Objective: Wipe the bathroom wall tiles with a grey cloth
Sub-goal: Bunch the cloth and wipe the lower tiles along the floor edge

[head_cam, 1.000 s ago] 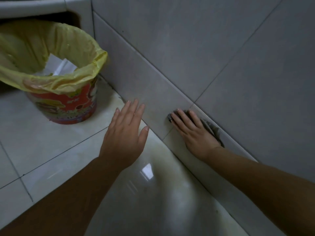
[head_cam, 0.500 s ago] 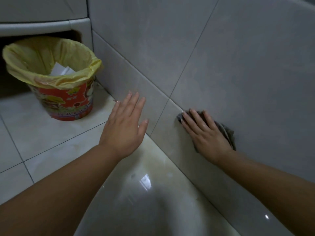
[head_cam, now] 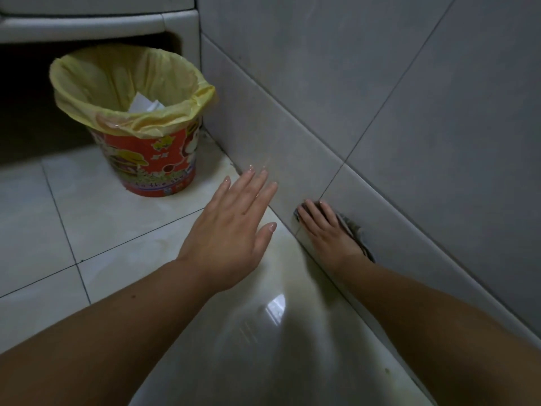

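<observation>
My right hand [head_cam: 329, 232] presses a grey cloth [head_cam: 355, 234] flat against the lowest grey wall tile [head_cam: 409, 230], just above the floor joint and next to a vertical grout line. Its fingers are straight, and only the cloth's edges show around the hand. My left hand [head_cam: 231, 227] hovers with straight, spread fingers over the floor, its fingertips close to the neighbouring wall tile [head_cam: 263, 136]; whether they touch it I cannot tell.
A red printed waste bin [head_cam: 146, 159] with a yellow liner [head_cam: 128, 83] stands on the floor in the corner, left of the wall. Above it runs a white ledge [head_cam: 96, 23]. Glossy pale floor tiles [head_cam: 117, 224] spread below.
My right hand has slid the cloth down and left along the bottom tile, back toward the grout line. The view has pulled back, showing more of the bin.
</observation>
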Demonstrator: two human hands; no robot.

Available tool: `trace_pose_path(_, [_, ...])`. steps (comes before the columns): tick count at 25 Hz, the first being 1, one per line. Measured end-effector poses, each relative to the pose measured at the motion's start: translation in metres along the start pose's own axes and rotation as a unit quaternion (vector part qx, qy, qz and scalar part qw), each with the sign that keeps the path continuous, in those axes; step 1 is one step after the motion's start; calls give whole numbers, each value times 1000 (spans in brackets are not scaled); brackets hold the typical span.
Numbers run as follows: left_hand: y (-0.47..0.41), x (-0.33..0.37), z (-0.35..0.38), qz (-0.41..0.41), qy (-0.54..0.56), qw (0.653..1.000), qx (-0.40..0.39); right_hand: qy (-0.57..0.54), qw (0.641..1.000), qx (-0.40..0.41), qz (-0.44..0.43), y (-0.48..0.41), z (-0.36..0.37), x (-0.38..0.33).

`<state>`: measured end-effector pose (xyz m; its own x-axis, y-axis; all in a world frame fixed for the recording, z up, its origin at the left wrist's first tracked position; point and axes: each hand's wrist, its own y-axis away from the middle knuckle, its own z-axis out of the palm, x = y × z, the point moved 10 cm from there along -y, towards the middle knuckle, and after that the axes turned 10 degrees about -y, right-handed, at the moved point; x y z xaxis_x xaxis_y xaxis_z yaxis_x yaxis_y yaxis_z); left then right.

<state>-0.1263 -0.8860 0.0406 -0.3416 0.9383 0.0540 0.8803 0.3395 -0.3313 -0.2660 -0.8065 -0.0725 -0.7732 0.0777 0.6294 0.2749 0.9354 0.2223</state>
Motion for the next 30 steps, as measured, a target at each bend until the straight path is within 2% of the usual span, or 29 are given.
trace_pose_path(4, [-2,-2,4,4,-2,1000,-3,-34,996,-60,-48,12,25,-20])
trace_pose_path(8, [-4,7,0,1,16,1000,0,-47,989,-101,-100,71,63,-39])
trace_pose_path(12, [-6,20,-5,6,25,1000,6,-52,994,17,-90,137,56,-23])
trace_pose_path(16, [-9,31,-9,11,40,999,4,-101,986,134,2,151,-2,28])
trace_pose_path(18, [-10,41,-11,14,45,999,3,-104,981,162,38,135,-27,47])
trace_pose_path(20, [-12,54,-13,22,53,998,3,-90,981,160,69,122,-34,56])
trace_pose_path(22, [-14,66,-14,26,61,998,2,-59,985,153,59,132,-25,48])
trace_pose_path(26, [-16,86,-23,38,70,997,10,-31,995,90,25,209,2,35])
trace_pose_path(30, [-14,101,-31,50,82,995,14,-58,989,109,82,247,-25,66])
